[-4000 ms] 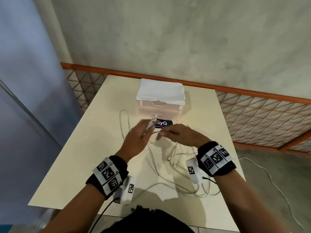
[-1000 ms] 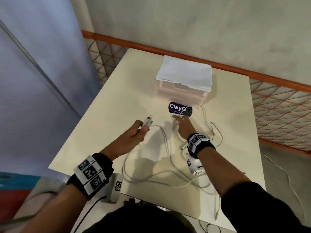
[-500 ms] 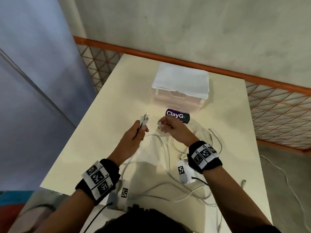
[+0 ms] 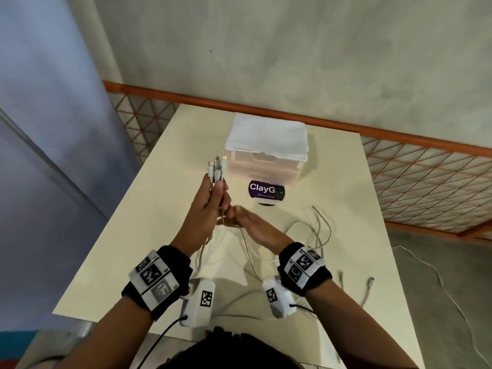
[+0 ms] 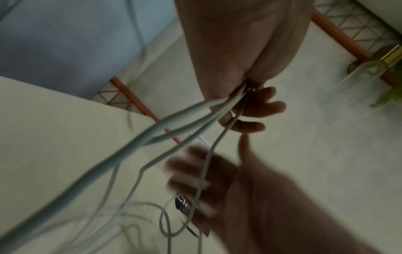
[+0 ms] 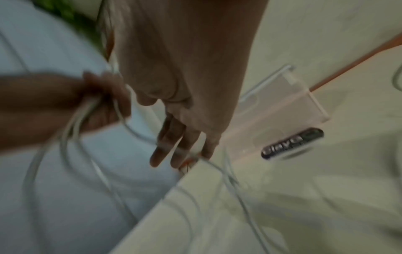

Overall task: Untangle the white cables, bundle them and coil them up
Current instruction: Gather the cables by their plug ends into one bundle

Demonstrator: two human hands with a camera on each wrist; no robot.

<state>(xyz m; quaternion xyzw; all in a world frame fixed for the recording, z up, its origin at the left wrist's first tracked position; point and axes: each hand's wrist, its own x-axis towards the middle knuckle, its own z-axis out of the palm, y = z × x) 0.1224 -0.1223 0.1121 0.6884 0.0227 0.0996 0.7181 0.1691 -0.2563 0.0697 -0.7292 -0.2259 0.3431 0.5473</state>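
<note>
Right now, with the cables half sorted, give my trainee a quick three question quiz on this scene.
1. True or false: the left hand grips the white cables with their connector ends pointing up.
2. What lies just in front of the clear plastic drawer box? A) scissors B) purple ClayGo label C) a cup
3. Fill in: two loose cable plugs lie on the table to the ___ of the right hand.

Key: 1 true; 2 B; 3 right
</note>
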